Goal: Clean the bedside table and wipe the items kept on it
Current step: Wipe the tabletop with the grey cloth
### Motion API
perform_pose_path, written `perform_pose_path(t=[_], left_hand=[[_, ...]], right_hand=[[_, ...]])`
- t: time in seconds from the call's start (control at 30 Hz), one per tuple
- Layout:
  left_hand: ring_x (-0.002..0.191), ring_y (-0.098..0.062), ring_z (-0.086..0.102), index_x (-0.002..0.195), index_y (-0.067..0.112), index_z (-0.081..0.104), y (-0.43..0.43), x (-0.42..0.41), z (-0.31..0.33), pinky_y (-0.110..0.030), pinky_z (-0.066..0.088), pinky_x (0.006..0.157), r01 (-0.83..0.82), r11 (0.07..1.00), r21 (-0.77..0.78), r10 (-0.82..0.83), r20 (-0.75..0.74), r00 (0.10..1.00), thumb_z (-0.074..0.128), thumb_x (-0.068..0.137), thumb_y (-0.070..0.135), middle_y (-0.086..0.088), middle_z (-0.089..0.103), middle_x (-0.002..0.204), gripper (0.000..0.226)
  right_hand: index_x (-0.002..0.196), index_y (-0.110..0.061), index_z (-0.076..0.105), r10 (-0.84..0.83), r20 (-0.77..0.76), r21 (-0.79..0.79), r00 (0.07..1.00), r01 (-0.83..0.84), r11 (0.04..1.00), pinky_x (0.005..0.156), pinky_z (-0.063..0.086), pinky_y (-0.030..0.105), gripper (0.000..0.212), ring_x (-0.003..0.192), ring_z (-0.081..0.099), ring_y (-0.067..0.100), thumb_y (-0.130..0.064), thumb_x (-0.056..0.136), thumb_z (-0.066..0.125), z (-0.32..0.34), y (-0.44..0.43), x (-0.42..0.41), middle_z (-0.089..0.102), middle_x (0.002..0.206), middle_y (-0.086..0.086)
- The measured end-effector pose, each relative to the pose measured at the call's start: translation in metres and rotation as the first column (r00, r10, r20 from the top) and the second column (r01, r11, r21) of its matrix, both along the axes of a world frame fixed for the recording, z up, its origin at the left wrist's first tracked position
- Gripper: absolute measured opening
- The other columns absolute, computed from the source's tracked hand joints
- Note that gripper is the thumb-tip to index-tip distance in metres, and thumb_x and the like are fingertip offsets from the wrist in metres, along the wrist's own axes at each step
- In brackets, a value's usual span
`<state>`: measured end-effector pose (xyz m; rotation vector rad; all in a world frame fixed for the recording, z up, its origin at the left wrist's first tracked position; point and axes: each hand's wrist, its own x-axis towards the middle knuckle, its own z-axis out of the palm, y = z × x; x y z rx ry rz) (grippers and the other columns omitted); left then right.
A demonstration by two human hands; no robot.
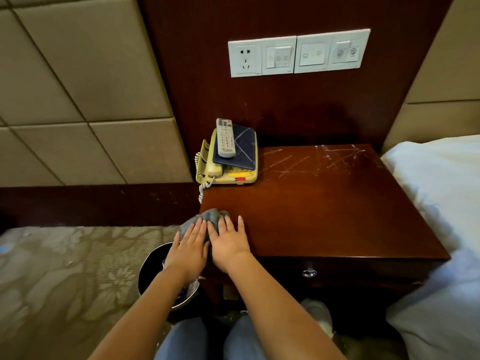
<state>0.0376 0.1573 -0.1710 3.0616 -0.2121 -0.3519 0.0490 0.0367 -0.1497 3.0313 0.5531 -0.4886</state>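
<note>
Pressing grey cloth (211,216) at table (324,209) front-left corner | my left hand (188,252) flat, fingers spread | right hand (230,242) flat too

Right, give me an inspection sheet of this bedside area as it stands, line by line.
Surface: bedside table, dark wood, pale scratch marks toward the back.
Job's things: grey cloth bunched at the front left corner; yellow telephone at the back left, dark booklet on it, remote control on top.
Clutter: nothing seen.
Hands: left hand and right hand flat on the cloth, fingers spread.
Cables: coiled phone cord hanging over the left edge.
Surroundings: wall socket and switch panel above; waste bin on the floor at left; white bedding at right; drawer knob below.
</note>
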Motion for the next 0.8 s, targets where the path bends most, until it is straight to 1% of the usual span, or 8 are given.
perform_pose_path(t=[0.1,0.23,0.4,0.57,0.67,0.8], left_hand=[[0.146,-0.012,-0.013,0.15,0.017,-0.012,-0.001,0.001,0.0,-0.039,-0.005,0.119,0.018,0.998,0.057,-0.019,0.01,1.0,0.013,0.103,0.032,0.001,-0.016,0.158,0.055],[0.146,-0.015,-0.016,0.15,0.015,-0.011,-0.011,-0.002,-0.004,-0.037,-0.006,0.119,-0.015,0.999,0.042,0.013,0.037,0.999,0.013,0.103,0.031,-0.002,-0.017,0.158,0.055],[0.145,-0.016,-0.017,0.15,0.013,-0.013,-0.035,-0.007,-0.007,-0.036,-0.007,0.119,0.014,0.997,0.076,-0.019,0.068,0.997,0.012,0.103,0.03,-0.003,-0.018,0.158,0.056],[0.146,-0.016,-0.015,0.151,0.013,-0.011,-0.106,-0.008,-0.003,-0.035,-0.007,0.118,0.091,0.995,0.031,-0.094,0.08,0.992,0.013,0.103,0.031,-0.003,-0.016,0.158,0.056],[0.146,-0.016,-0.014,0.151,0.013,-0.01,-0.165,-0.007,-0.001,-0.035,-0.008,0.117,0.194,0.981,0.011,-0.194,0.088,0.977,0.013,0.103,0.032,-0.003,-0.015,0.158,0.056],[0.146,-0.017,-0.014,0.151,0.013,-0.01,-0.246,-0.006,0.0,-0.036,-0.008,0.118,0.329,0.944,0.008,-0.329,0.08,0.941,0.011,0.103,0.034,-0.005,-0.016,0.158,0.056]], right_hand=[[0.153,-0.018,-0.004,0.002,0.009,0.029,1.0,-0.002,1.0,0.115,-0.008,0.057,0.066,0.147,-0.01,0.03,-0.028,0.1,0.033,-0.004,-0.001,-0.001,-0.005,0.16,0.016],[0.153,-0.019,-0.005,-0.02,0.005,0.098,1.0,0.02,0.995,0.114,-0.011,0.059,0.065,0.147,-0.013,0.027,-0.027,0.1,0.033,-0.008,-0.009,-0.003,-0.009,0.16,0.013],[0.153,-0.018,-0.004,-0.043,0.024,0.099,0.999,0.04,0.994,0.113,-0.013,0.059,0.064,0.147,-0.012,0.026,-0.028,0.101,0.032,-0.011,-0.031,-0.01,-0.007,0.16,0.013],[0.153,-0.019,-0.004,-0.127,0.051,0.122,0.991,0.12,0.985,0.114,-0.014,0.056,0.06,0.147,-0.011,0.024,-0.029,0.102,0.027,-0.015,-0.104,-0.021,-0.007,0.16,0.011],[0.152,-0.019,-0.006,-0.208,0.057,0.121,0.976,0.2,0.972,0.114,-0.014,0.054,0.06,0.147,-0.011,0.023,-0.028,0.102,0.025,-0.016,-0.164,-0.03,-0.008,0.16,0.01],[0.152,-0.02,-0.009,-0.338,0.04,0.108,0.94,0.332,0.937,0.112,-0.014,0.055,0.064,0.147,-0.012,0.021,-0.026,0.101,0.029,-0.016,-0.243,-0.045,-0.009,0.161,0.008]])
